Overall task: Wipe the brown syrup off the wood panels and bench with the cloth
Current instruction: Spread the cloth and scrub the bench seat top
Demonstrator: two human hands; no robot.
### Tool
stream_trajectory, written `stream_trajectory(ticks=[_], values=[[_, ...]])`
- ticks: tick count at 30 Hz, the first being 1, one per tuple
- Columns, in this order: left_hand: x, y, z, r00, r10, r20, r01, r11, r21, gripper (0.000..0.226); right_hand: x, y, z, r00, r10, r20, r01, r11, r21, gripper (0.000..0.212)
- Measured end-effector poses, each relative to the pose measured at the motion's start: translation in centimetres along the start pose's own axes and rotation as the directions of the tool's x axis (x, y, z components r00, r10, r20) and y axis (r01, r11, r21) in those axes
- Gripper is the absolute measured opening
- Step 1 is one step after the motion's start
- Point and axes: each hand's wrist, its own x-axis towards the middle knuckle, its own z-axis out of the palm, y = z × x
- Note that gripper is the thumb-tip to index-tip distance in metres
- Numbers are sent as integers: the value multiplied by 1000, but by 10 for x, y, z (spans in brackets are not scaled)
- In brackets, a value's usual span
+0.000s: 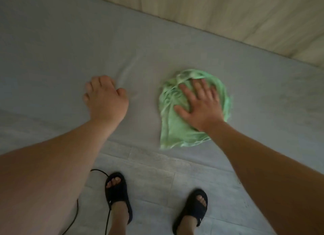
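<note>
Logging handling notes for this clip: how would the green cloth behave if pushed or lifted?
The green cloth is bunched and creased under the flat right hand, so probably floppy, drooping if lifted. It looks thin, so likely light. Pushed along the grey bench, it may bunch up.

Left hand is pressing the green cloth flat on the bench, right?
Not quite. The head view shows the right hand pressing the green cloth flat on the bench. The left hand rests on bare bench beside it, off the cloth.
</note>
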Motion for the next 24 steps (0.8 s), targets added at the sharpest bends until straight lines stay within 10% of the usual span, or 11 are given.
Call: stream_trajectory(ticks=[3,9,12,18,24], values=[[-9,15,8,989,149,-21,-150,988,-35,24,-6,45,-13,966,258,22,-259,965,48,80],[-34,62,11,939,328,105,-339,932,124,29,-7,37,-12,945,270,-184,-190,912,363,69],[-47,112,33,830,551,86,-547,835,-69,18,-10,48,-6,881,359,-309,-139,819,557,50],[-47,209,111,626,758,183,-749,650,-131,50,-27,109,13,939,216,-267,-133,945,299,53],[-77,229,149,682,667,300,-726,666,171,78,-76,156,26,908,276,-314,-192,943,273,53]])
